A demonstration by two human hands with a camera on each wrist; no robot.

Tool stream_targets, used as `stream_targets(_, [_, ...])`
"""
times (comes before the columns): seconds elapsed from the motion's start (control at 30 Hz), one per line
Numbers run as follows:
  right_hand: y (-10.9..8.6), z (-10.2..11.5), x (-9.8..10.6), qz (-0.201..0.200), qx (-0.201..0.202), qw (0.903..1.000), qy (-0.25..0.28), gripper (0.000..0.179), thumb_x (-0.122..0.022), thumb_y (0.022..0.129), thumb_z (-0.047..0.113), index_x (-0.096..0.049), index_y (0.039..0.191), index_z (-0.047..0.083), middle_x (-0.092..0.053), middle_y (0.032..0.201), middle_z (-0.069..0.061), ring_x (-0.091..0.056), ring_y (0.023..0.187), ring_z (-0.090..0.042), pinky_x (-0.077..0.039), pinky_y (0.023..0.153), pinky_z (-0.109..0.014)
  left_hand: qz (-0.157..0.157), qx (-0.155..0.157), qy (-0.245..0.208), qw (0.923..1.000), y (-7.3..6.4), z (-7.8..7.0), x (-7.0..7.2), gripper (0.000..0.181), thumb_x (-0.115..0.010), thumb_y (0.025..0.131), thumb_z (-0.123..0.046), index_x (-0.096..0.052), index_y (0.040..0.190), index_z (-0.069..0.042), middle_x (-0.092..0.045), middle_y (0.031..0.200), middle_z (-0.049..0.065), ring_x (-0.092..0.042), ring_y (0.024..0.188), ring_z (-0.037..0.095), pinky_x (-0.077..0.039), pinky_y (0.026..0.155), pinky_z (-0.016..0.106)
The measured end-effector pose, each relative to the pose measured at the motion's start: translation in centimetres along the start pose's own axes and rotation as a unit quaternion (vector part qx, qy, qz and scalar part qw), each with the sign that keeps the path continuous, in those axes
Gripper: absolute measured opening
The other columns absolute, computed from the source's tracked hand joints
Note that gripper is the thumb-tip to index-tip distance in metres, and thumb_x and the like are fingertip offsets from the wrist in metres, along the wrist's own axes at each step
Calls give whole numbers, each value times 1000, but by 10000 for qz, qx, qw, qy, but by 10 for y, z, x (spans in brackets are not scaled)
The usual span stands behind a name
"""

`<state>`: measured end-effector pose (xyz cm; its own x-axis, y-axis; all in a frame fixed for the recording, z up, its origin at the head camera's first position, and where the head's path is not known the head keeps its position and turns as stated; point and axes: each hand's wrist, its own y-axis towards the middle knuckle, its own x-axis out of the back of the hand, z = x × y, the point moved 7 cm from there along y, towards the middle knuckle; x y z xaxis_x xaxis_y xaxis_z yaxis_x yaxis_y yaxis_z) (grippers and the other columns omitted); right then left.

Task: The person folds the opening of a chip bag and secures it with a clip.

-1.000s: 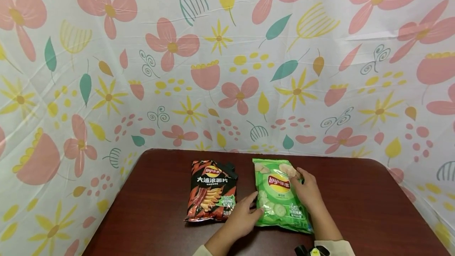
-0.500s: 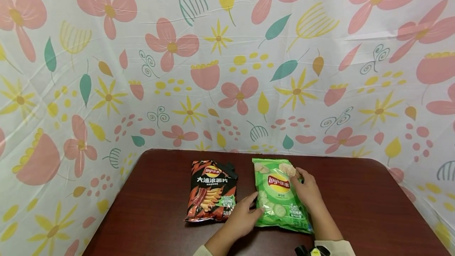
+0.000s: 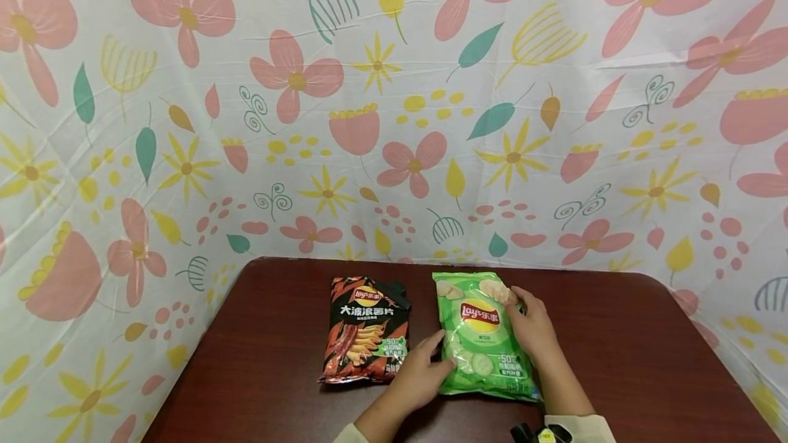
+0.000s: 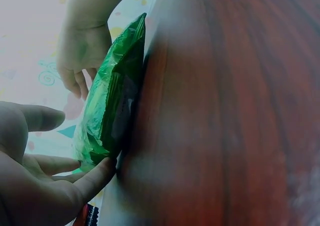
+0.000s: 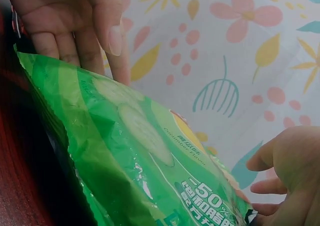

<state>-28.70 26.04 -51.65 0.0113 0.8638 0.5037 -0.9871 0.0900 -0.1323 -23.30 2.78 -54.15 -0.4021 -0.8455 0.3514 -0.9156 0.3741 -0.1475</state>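
A green Lay's potato chip bag [image 3: 477, 333], cucumber flavor by its print, lies face up on the dark red-brown table. My left hand [image 3: 421, 376] is at its lower left side, fingertips against the edge; in the left wrist view those fingers [image 4: 95, 183] reach the bag's side low by the tabletop. On the opposite side, my right hand [image 3: 534, 327] touches the upper right edge, its fingers loosely bent and the thumb apart from them. Both hands frame the bag in the right wrist view, neither wrapped round it.
Left of the green bag lies a black and red Lay's chip bag [image 3: 363, 333], close to my left hand. A black strip-like piece [image 3: 394, 294] sits at its upper right corner. Behind the table [image 3: 277, 286] hangs a flower-patterned cloth [image 3: 406, 122].
The green bag has shifted slightly to the left, with both hands staying against its sides. The black and red bag keeps its place.
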Motion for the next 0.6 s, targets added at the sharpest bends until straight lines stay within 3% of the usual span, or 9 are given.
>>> stream_targets(0.6, [0, 7, 2, 21, 207, 9994, 285, 58, -39, 110, 21, -20, 159, -4, -21, 163, -28, -17, 154, -46, -28, 120, -61, -86, -35, -338, 9994, 2, 1, 0, 69, -63, 96, -37, -37, 158, -19, -39, 160, 19, -52, 136, 42, -45, 107, 59])
